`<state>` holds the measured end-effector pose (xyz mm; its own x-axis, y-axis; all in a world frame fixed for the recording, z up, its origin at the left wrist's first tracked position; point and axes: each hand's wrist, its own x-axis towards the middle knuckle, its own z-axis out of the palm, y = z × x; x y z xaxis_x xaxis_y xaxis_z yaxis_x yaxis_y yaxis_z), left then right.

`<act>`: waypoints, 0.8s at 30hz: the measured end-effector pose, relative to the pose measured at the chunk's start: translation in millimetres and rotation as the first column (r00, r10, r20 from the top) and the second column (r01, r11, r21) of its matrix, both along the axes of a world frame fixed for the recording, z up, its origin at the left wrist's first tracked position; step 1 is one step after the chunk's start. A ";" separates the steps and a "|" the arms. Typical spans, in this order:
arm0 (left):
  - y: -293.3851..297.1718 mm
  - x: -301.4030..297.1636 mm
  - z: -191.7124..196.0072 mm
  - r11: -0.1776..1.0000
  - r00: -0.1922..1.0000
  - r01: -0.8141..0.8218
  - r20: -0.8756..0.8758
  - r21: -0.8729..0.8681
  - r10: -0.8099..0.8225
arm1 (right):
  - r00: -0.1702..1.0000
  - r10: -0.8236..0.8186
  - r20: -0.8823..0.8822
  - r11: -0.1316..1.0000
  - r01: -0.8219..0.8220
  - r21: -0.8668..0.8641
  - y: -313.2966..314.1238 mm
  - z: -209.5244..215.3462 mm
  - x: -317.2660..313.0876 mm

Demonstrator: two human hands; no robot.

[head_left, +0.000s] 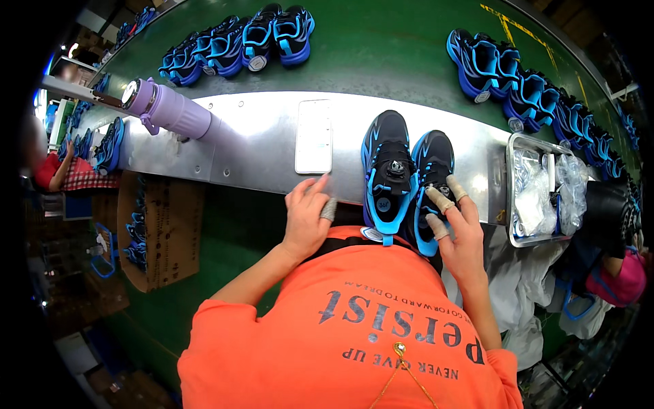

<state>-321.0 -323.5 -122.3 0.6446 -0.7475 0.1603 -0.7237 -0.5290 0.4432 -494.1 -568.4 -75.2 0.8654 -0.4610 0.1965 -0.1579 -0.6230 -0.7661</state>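
Observation:
Two black sneakers with blue trim, a left shoe [388, 170] and a right shoe [432, 178], lie side by side on the metal bench in front of me, heels toward my body. A round dial sits on the tongue of the left shoe. My right hand [458, 228], with pale covers on several fingertips, has its fingers spread over the right shoe's collar and side, touching it. Just below a phone with a white screen [313, 138], my left hand [310, 217] holds nothing. Its fingers are loosely bent and apart, and one wears a grey cover.
A purple bottle [170, 110] stands on the bench [255, 136] at left. On the right is a metal tray [512, 198] with clear plastic packets. Rows of similar sneakers [279, 37] line the green surface beyond. A cardboard box [167, 232] of shoes is at lower left. Other people work at both sides.

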 end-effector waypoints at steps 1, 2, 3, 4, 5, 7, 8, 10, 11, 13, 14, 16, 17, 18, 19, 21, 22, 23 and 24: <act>6.2 0.1 -1.8 1.000 1.000 -0.020 0.016 0.019 0.020 | 1.000 -0.003 -0.009 1.000 0.003 0.012 -1.7 -0.2 -1.6; 9.8 -0.1 -3.5 0.998 0.999 -0.041 0.032 0.038 0.040 | 1.000 -0.005 -0.017 1.000 0.005 0.024 -2.7 -0.9 -2.7; 8.8 0.6 -3.9 0.998 0.997 -0.053 0.049 0.038 0.051 | 1.000 -0.006 -0.009 1.000 0.006 0.022 -3.8 -1.0 -2.1; 6.7 1.7 -4.5 0.997 0.996 -0.065 0.066 0.038 0.063 | 1.000 -0.005 -0.013 1.000 0.006 0.011 -4.0 -1.6 -2.0; 4.5 2.5 -5.1 0.996 0.994 -0.077 0.084 0.038 0.074 | 1.000 -0.006 -0.017 1.000 0.006 0.000 -4.0 -2.3 -2.1; -1.2 3.6 -7.9 0.996 0.994 -0.071 0.081 0.049 0.067 | 1.000 0.000 -0.021 1.000 0.000 -0.008 -5.3 -3.4 -1.3; -3.6 4.4 -9.5 0.996 0.995 -0.067 0.079 0.054 0.062 | 1.000 0.003 -0.025 1.000 -0.003 -0.004 -5.7 -3.5 -0.8; -6.7 6.7 -12.9 0.996 0.994 -0.056 0.093 0.076 0.049 | 0.999 0.007 -0.032 1.000 -0.007 -0.008 -5.5 -2.4 -0.3; -8.1 8.0 -13.9 0.995 0.994 -0.050 0.099 0.087 0.042 | 0.999 0.010 -0.033 1.000 -0.010 -0.015 -5.4 -1.5 -0.1; -10.7 7.0 -14.1 0.993 0.995 -0.060 0.082 0.104 0.051 | 1.000 0.013 -0.027 1.000 -0.014 -0.028 -6.2 -0.8 0.6; -11.6 6.0 -14.2 0.992 0.996 -0.064 0.073 0.112 0.056 | 0.999 0.014 -0.030 1.000 -0.015 -0.028 -6.9 -0.8 0.4; -8.5 8.6 -20.6 0.989 0.993 -0.095 0.081 0.116 0.086 | 0.999 0.021 -0.033 1.000 -0.022 -0.023 -8.0 -0.8 0.6; -7.4 9.5 -22.9 0.987 0.991 -0.111 0.085 0.118 0.101 | 0.999 0.027 -0.042 0.999 -0.028 -0.032 -8.9 -0.6 0.6; -9.3 8.3 -20.8 0.987 0.990 -0.120 0.086 0.109 0.111 | 0.998 0.034 -0.047 0.999 -0.035 -0.026 -9.9 -0.1 0.3; -10.7 6.6 -17.8 0.987 0.989 -0.130 0.086 0.099 0.121 | 0.998 0.041 -0.051 0.999 -0.042 -0.020 -10.8 1.2 0.1; -16.6 5.8 -6.2 0.992 0.991 -0.126 -0.057 -0.016 0.125 | 0.998 0.049 -0.047 0.998 -0.047 0.052 -12.1 5.0 -0.3; -22.8 7.1 3.7 0.985 0.975 -0.123 -0.202 -0.123 0.097 | 0.998 0.047 -0.041 0.992 -0.042 0.115 -12.6 7.2 -0.4; -30.5 8.8 15.8 0.965 0.939 -0.135 -0.339 -0.227 0.052 | 0.998 0.044 -0.035 0.983 -0.037 0.179 -13.4 9.2 -0.6; -43.2 12.6 37.7 0.970 0.938 -0.008 -0.339 -0.243 -0.077 | 0.998 0.058 -0.039 0.983 -0.050 0.174 -13.5 11.5 0.8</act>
<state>-308.3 -366.7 -84.7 0.6661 -0.7379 0.1086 -0.5203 -0.3553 0.7766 -493.3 -581.9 -63.7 0.8960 -0.4369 0.0790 -0.1634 -0.4900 -0.8563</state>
